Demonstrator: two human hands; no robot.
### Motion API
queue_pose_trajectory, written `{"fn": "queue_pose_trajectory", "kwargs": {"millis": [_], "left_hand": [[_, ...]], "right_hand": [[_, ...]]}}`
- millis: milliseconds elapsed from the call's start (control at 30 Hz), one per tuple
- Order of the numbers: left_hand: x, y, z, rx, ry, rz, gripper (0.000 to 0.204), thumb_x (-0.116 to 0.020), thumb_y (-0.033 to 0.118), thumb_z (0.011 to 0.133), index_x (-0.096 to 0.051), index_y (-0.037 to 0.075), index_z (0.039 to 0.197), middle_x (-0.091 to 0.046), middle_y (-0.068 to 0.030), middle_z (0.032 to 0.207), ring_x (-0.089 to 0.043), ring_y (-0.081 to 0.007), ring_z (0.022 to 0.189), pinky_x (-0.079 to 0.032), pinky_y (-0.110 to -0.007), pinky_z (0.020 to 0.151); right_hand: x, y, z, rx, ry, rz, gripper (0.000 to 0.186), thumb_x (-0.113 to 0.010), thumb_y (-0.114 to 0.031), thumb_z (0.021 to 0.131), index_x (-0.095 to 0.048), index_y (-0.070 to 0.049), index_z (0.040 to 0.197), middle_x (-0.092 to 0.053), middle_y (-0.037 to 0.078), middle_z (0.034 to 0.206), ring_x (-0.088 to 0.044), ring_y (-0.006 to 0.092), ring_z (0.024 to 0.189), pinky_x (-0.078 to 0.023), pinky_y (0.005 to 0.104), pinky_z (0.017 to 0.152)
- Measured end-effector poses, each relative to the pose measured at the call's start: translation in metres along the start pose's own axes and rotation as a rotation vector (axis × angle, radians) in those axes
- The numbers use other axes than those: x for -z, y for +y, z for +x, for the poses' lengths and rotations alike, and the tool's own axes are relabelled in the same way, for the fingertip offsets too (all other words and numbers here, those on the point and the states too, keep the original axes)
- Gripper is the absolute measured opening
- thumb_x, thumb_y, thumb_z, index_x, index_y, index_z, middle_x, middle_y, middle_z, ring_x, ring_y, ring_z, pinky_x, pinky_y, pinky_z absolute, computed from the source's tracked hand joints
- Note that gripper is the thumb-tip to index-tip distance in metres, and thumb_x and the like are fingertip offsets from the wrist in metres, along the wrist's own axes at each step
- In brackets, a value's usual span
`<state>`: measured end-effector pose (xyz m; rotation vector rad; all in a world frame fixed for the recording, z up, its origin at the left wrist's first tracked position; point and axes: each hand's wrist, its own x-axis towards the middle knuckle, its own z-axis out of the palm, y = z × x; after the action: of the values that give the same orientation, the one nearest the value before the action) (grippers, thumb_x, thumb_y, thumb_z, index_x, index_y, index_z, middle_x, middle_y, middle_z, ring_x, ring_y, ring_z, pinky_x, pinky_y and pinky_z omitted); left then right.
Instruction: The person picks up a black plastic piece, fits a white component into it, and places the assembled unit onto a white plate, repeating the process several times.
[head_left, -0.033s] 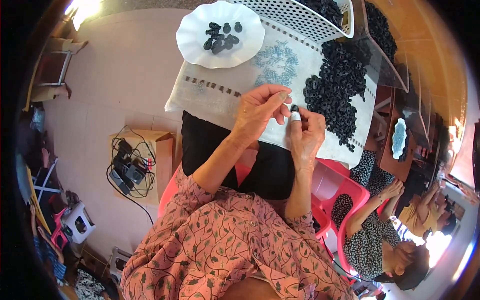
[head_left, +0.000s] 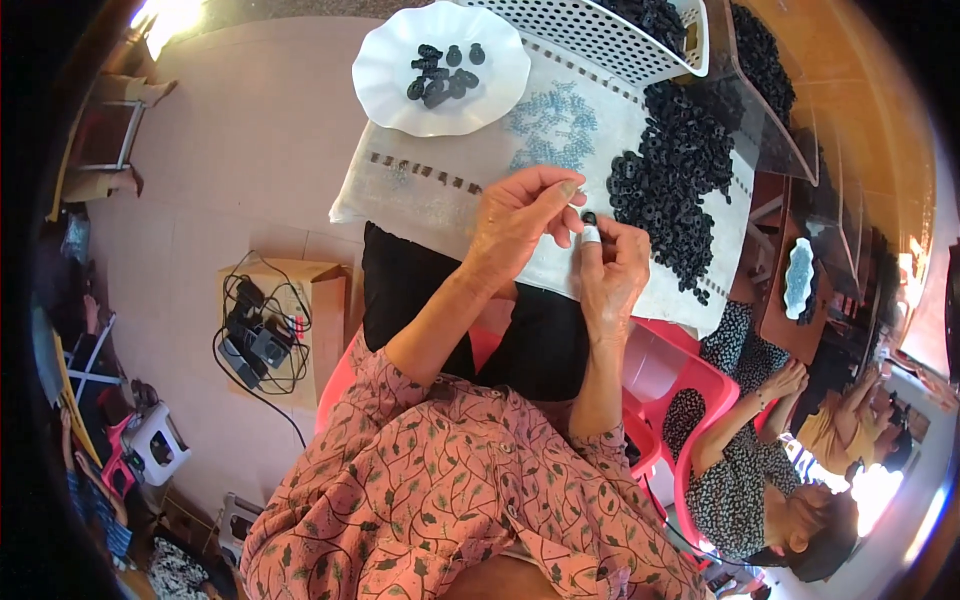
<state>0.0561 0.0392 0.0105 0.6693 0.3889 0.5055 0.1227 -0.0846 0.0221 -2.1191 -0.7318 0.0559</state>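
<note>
Over the near part of the table, my left hand (head_left: 512,222) is closed in a pinch, thumb against forefinger. What it holds, if anything, is too small to make out. Just right of it, my right hand (head_left: 615,265) is closed on a small black part (head_left: 589,218), which shows at its fingertips. White tape wraps one of its fingers. A large pile of small black ring-like parts (head_left: 680,170) lies to the right of my hands. Farther off at the left, a white wavy-edged plate (head_left: 385,100) carries several black pieces (head_left: 455,85).
A white perforated basket (head_left: 590,40) with more black parts stands at the far edge, beside a clear panel (head_left: 775,110). Light cloth (head_left: 420,205) covers the table. A cardboard box (head_left: 325,330) with cables sits on the floor at left. A co-worker (head_left: 745,470) sits at right.
</note>
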Motion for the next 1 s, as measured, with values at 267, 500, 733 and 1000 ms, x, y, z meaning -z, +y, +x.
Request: {"fn": "queue_pose_trajectory", "kwargs": {"millis": [267, 500, 733, 1000], "left_hand": [[-0.016, 0.022, 0.012, 0.029, -0.057, 0.212, 0.019, -0.057, 0.011, 0.092, -0.065, -0.002, 0.103, -0.065, -0.0080, 0.087, -0.059, -0.0085, 0.064, -0.047, -0.020, 0.052], [-0.007, 0.008, 0.003, 0.025, -0.139, 0.300, 0.019, -0.057, 0.013, 0.092, -0.066, 0.000, 0.102, -0.063, -0.0042, 0.078, -0.055, -0.0057, 0.060, -0.042, -0.019, 0.050], [-0.004, 0.004, -0.001, 0.050, -0.142, 0.231, 0.017, -0.056, 0.012, 0.092, -0.066, 0.000, 0.100, -0.062, -0.0030, 0.071, -0.053, -0.0059, 0.058, -0.042, -0.019, 0.051], [-0.001, 0.004, -0.004, 0.043, -0.123, 0.246, 0.015, -0.055, 0.009, 0.092, -0.065, 0.000, 0.099, -0.062, -0.0029, 0.070, -0.054, -0.0063, 0.058, -0.044, -0.019, 0.051]], "right_hand": [[-0.006, 0.013, -0.002, 0.107, 0.056, 0.152, 0.018, -0.059, 0.007, 0.077, -0.058, 0.001, 0.094, -0.055, 0.012, 0.097, -0.056, 0.0158, 0.075, -0.047, 0.0267, 0.062], [0.006, -0.017, -0.008, -0.190, 0.009, 0.513, 0.012, -0.056, -0.002, 0.091, -0.054, -0.002, 0.103, -0.061, 0.004, 0.080, -0.054, 0.0063, 0.067, -0.045, 0.0188, 0.057], [0.004, -0.025, -0.003, -0.148, 0.027, 0.533, 0.014, -0.056, 0.000, 0.090, -0.054, 0.000, 0.104, -0.059, 0.004, 0.087, -0.056, 0.0068, 0.071, -0.047, 0.0196, 0.060], [0.001, -0.022, -0.004, -0.131, 0.024, 0.487, 0.015, -0.056, 0.003, 0.088, -0.055, 0.002, 0.103, -0.055, 0.007, 0.102, -0.057, 0.0094, 0.076, -0.049, 0.0220, 0.064]]}}
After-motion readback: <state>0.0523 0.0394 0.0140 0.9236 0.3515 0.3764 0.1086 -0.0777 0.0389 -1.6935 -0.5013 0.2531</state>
